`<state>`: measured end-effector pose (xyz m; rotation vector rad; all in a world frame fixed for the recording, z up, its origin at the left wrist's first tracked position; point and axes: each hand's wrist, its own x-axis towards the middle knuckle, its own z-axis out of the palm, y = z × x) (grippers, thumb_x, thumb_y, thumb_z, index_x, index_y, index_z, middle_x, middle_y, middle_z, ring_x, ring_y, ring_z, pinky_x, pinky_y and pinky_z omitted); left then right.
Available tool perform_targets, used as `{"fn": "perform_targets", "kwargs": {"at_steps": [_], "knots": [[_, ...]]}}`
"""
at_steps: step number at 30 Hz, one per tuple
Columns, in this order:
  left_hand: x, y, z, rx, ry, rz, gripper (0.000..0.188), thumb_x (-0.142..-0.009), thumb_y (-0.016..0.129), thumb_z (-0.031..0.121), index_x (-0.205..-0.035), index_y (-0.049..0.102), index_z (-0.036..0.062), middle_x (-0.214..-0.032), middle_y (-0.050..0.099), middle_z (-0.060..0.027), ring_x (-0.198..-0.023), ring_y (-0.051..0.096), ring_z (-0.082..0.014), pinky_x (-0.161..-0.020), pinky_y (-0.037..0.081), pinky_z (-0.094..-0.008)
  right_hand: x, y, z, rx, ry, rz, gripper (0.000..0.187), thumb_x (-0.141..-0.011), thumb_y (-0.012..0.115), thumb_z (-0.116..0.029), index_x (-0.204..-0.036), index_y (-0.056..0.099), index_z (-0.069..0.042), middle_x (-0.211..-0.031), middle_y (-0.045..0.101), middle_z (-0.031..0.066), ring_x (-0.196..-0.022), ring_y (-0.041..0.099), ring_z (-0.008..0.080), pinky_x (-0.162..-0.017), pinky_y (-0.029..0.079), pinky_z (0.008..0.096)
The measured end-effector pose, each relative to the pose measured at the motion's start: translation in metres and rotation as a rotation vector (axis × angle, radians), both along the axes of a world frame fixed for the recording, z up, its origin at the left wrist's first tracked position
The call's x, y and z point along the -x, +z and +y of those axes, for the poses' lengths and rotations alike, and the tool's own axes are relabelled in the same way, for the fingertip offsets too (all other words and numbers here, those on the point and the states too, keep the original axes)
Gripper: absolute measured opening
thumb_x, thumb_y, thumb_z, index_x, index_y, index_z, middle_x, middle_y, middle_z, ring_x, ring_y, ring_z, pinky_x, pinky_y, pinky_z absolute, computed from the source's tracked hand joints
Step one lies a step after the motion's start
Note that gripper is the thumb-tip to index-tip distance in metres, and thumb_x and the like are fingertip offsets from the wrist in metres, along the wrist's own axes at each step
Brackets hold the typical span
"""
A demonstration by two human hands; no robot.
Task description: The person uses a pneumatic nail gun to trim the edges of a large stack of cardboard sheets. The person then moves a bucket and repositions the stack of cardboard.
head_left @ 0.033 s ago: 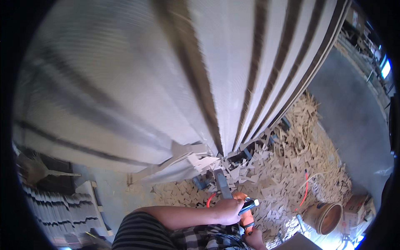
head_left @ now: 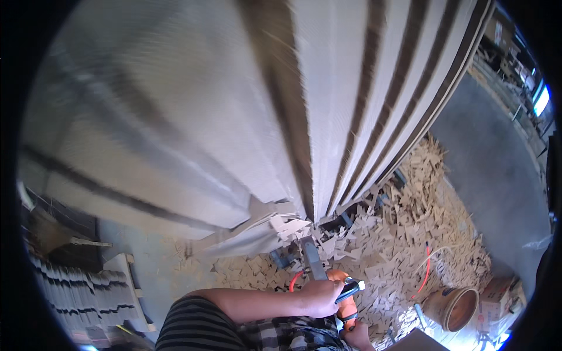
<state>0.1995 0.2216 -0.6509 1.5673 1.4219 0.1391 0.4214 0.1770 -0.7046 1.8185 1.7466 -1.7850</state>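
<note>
My left hand (head_left: 321, 297) is closed around the black side handle of an orange handheld power tool (head_left: 348, 305). Lower down, my right hand (head_left: 357, 336) wraps the rear part of its orange body; some of its fingers are hidden. A flat grey metal head (head_left: 314, 258) juts forward from the tool, its tip close to the lower edge of a tall stack of cardboard sheets (head_left: 257, 134). Dark slots run through the stack. Loose cut pieces of cardboard (head_left: 288, 226) hang at its bottom corner, right by the tip. A red hose (head_left: 295, 281) curves beside the tool.
Cardboard scraps (head_left: 404, 234) lie heaped over the floor beneath and right of the stack. A round tub (head_left: 459, 310) sits at lower right beside a carton (head_left: 496, 298). Stacked sheets (head_left: 88, 298) stand at lower left. Grey floor (head_left: 486, 146) stretches along the right.
The cardboard stack appears slightly farther right in the picture, and the scraps and tub slightly farther left. My hands keep the same hold on the tool.
</note>
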Motion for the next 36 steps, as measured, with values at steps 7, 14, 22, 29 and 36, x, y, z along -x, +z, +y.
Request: {"fn": "perform_targets", "kwargs": {"at_steps": [7, 14, 22, 29, 36], "knots": [[0.019, 0.155, -0.052, -0.281, 0.005, -0.098, 0.037, -0.068, 0.06, 0.015, -0.094, 0.044, -0.0055, -0.07, 0.058, -0.0213, -0.066, 0.059, -0.038, -0.06, 0.046, -0.0451, -0.025, 0.031, -0.032, -0.378, 0.181, -0.064, 0.046, -0.054, 0.077, -0.034, -0.076, 0.06, 0.001, -0.065, 0.061, 0.0149, -0.064, 0.063, 0.0271, -0.061, 0.05, 0.0345], [0.05, 0.192, -0.072, -0.452, 0.037, -0.066, 0.033, -0.069, 0.061, 0.018, -0.091, 0.046, -0.002, -0.068, 0.058, -0.0198, -0.066, 0.059, -0.0379, -0.06, 0.047, -0.0447, 0.015, 0.078, -0.043, -0.468, 0.163, -0.088, 0.047, -0.055, 0.074, -0.038, -0.079, 0.06, 0.0, -0.067, 0.062, 0.0145, -0.064, 0.062, 0.0284, -0.061, 0.05, 0.0358], [0.068, 0.184, -0.056, -0.506, 0.045, -0.025, 0.045, -0.07, 0.063, 0.023, -0.111, 0.053, 0.0072, -0.086, 0.062, -0.0213, -0.081, 0.063, -0.0328, -0.07, 0.05, -0.0397, 0.036, 0.105, -0.037, -0.443, 0.137, -0.106, 0.05, -0.06, 0.07, -0.042, -0.088, 0.063, -0.001, -0.078, 0.064, 0.0184, -0.075, 0.063, 0.0296, -0.069, 0.049, 0.0383], [0.081, 0.201, -0.054, -0.269, 0.141, -0.088, 0.04, -0.073, 0.068, 0.029, -0.095, 0.056, -0.0021, -0.067, 0.062, -0.0121, -0.054, 0.062, -0.0172, -0.052, 0.05, -0.0302, 0.049, 0.121, -0.042, -0.449, 0.127, -0.202, 0.033, -0.063, 0.065, -0.029, -0.077, 0.066, 0.001, -0.072, 0.063, 0.0215, -0.072, 0.065, 0.031, -0.064, 0.05, 0.04], [0.084, 0.194, -0.045, -0.254, 0.127, -0.113, 0.03, -0.072, 0.068, 0.02, -0.087, 0.054, -0.0018, -0.064, 0.059, -0.0073, -0.048, 0.059, -0.0139, -0.045, 0.048, -0.0284, 0.041, 0.065, -0.02, -0.297, 0.258, -0.362, 0.043, -0.061, 0.067, -0.036, -0.085, 0.065, -0.001, -0.079, 0.064, 0.0206, -0.076, 0.063, 0.0315, -0.068, 0.05, 0.0377]]}}
